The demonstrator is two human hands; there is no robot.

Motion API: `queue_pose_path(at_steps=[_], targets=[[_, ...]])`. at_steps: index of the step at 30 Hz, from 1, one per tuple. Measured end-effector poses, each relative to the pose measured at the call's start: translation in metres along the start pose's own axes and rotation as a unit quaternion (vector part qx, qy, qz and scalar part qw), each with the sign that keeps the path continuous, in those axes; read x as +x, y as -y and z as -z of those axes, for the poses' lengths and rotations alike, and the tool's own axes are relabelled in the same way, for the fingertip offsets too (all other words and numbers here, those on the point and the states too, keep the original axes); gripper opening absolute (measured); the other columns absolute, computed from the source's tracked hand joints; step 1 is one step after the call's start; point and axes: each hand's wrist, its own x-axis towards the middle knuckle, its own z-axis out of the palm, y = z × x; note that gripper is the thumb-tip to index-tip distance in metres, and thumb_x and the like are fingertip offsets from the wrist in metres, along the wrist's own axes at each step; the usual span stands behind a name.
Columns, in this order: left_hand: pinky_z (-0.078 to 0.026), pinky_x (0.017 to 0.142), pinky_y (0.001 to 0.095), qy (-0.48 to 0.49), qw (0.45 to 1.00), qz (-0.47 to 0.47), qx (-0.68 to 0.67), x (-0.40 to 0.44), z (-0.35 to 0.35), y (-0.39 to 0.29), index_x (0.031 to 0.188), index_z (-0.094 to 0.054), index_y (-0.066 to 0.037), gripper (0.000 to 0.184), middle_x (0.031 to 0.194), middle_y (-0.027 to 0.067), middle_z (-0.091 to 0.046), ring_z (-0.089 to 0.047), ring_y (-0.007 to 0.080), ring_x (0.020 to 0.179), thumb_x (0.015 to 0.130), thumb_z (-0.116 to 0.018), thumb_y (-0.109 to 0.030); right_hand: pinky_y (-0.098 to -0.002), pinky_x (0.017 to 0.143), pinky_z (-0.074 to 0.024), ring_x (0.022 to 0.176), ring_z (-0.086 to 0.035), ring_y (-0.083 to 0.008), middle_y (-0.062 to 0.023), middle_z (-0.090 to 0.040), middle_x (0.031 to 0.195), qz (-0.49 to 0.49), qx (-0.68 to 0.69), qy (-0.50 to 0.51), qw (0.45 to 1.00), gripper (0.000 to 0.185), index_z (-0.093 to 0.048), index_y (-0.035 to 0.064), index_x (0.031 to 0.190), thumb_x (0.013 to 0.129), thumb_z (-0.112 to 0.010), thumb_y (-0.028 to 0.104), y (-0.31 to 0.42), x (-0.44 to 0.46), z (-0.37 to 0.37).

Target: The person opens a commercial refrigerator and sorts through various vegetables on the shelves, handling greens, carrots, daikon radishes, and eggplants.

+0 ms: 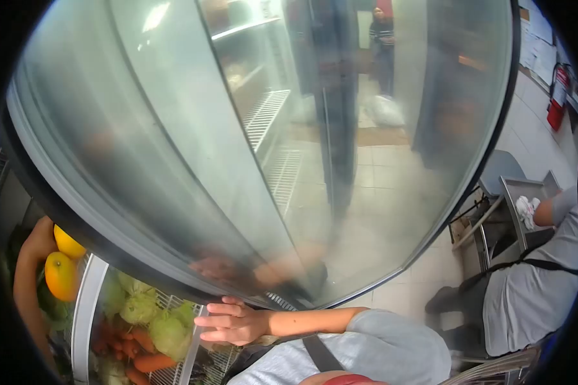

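Note:
A large glass cooler door with a dark rubber edge fills the middle of the view. My right hand, fingers apart, is at its lower edge, beside a white shelf rail. At the far left, my left hand is beside two yellow-orange fruits, an upper one and a lower one; its fingers are mostly hidden, so its grip is unclear. Pale green round vegetables and orange carrots lie on the wire shelf between my hands.
At the right, a co-worker in a grey shirt has an arm near a white crumpled cloth at a metal basin. A fire extinguisher hangs on the wall. Another person shows in the glass.

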Motion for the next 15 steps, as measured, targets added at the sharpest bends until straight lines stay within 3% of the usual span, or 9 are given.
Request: queue_pose_path(at_steps=[3, 6, 8, 11, 13, 15], targets=[[-0.047, 0.09, 0.0372, -0.003, 0.994, 0.011, 0.113, -0.001, -0.001, 0.006, 0.124, -0.049, -0.001, 0.077, 0.113, 0.0161, -0.063, -0.06, 0.0294, 0.104, 0.056, -0.084, -0.007, -0.0432, 0.113, -0.0165, 0.136, -0.03, -0.0277, -0.0042, -0.044, 0.142, -0.013, 0.047, 0.017, 0.999, 0.035, -0.059, 0.0201, 0.114, 0.08, -0.067, 0.012, 0.002, -0.007, -0.002], [-0.047, 0.091, 0.0381, 0.003, 0.981, 0.024, 0.192, -0.001, -0.003, 0.013, 0.124, -0.049, -0.002, 0.077, 0.113, 0.0163, -0.063, -0.06, 0.0309, 0.105, 0.055, -0.084, -0.009, -0.0417, 0.114, -0.0171, 0.136, -0.03, -0.0256, -0.0039, -0.052, 0.135, -0.012, 0.053, 0.019, 0.998, 0.03, -0.065, 0.019, 0.11, 0.081, -0.069, 0.013, 0.001, -0.005, 0.009], [-0.047, 0.091, 0.0386, 0.007, 0.971, 0.037, 0.236, -0.001, -0.001, 0.015, 0.124, -0.05, -0.002, 0.078, 0.113, 0.0164, -0.063, -0.06, 0.032, 0.106, 0.055, -0.085, -0.01, -0.0421, 0.114, -0.0169, 0.137, -0.029, -0.0257, -0.0028, -0.053, 0.134, 0.011, -0.037, -0.038, 0.999, 0.03, -0.067, 0.0194, 0.109, 0.082, -0.064, 0.006, 0.0, 0.004, 0.027], [-0.047, 0.091, 0.0395, 0.018, 0.96, 0.047, 0.277, -0.003, -0.001, 0.021, 0.124, -0.051, -0.003, 0.078, 0.113, 0.0166, -0.063, -0.059, 0.0335, 0.107, 0.054, -0.086, -0.011, -0.0489, 0.113, -0.0149, 0.132, -0.031, -0.0305, -0.0002, -0.055, 0.121, -0.01, -0.205, -0.084, 0.975, 0.037, -0.068, 0.0341, 0.102, 0.075, -0.064, 0.008, -0.013, -0.002, 0.069], [-0.047, 0.091, 0.0401, 0.021, 0.954, 0.056, 0.295, -0.005, -0.001, 0.025, 0.124, -0.051, -0.004, 0.079, 0.113, 0.0168, -0.063, -0.059, 0.0345, 0.107, 0.054, -0.087, -0.012, -0.0528, 0.112, -0.0136, 0.134, -0.022, -0.0378, -0.0069, -0.052, 0.124, -0.053, -0.238, -0.123, 0.962, 0.027, -0.065, 0.0252, 0.091, 0.072, -0.06, 0.007, -0.022, -0.01, 0.094], [-0.047, 0.091, 0.0404, 0.024, 0.951, 0.057, 0.304, -0.003, -0.002, 0.027, 0.124, -0.052, -0.004, 0.079, 0.112, 0.0168, -0.064, -0.059, 0.035, 0.108, 0.054, -0.087, -0.013, -0.0521, 0.113, -0.0139, 0.134, -0.024, -0.0372, -0.0072, -0.052, 0.124, -0.085, -0.248, -0.151, 0.953, 0.026, -0.064, 0.0225, 0.091, 0.07, -0.058, 0.008, -0.03, -0.007, 0.11]])
